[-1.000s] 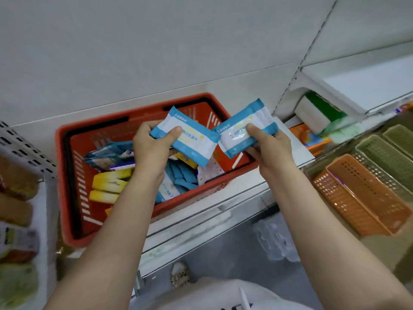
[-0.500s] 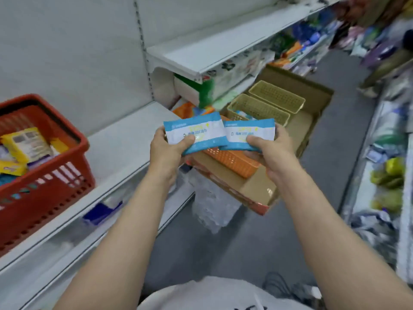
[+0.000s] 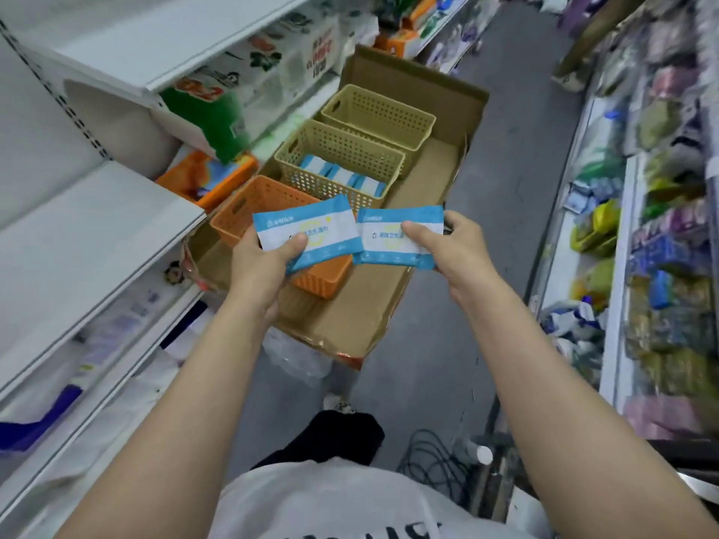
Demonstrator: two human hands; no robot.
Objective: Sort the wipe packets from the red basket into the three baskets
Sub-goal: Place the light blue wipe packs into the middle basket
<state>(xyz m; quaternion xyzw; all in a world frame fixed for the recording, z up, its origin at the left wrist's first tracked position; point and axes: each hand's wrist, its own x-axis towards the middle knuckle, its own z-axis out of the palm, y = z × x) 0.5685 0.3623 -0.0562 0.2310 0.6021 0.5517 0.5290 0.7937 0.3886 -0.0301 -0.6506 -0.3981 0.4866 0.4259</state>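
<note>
My left hand (image 3: 261,268) pinches a blue-and-white wipe packet (image 3: 311,233) over the orange basket (image 3: 249,206). My right hand (image 3: 451,247) pinches a second, matching packet (image 3: 397,239) just to the right of the first. Both packets hover above a cardboard tray (image 3: 350,320). Behind the orange basket stands a beige basket (image 3: 311,157) with several blue-and-white packets lying in it. A second beige basket (image 3: 385,110) farther back looks bare inside. The red basket is out of view.
White shelves (image 3: 78,243) run along the left, with boxed goods behind the tray. A stocked shelf (image 3: 642,266) lines the right side of the aisle. Grey floor (image 3: 517,149) stretches ahead; cables (image 3: 432,457) lie near my feet.
The view has swung right, away from the red basket, which has left the frame. Both hands have carried their packets over the cardboard tray with the three baskets.
</note>
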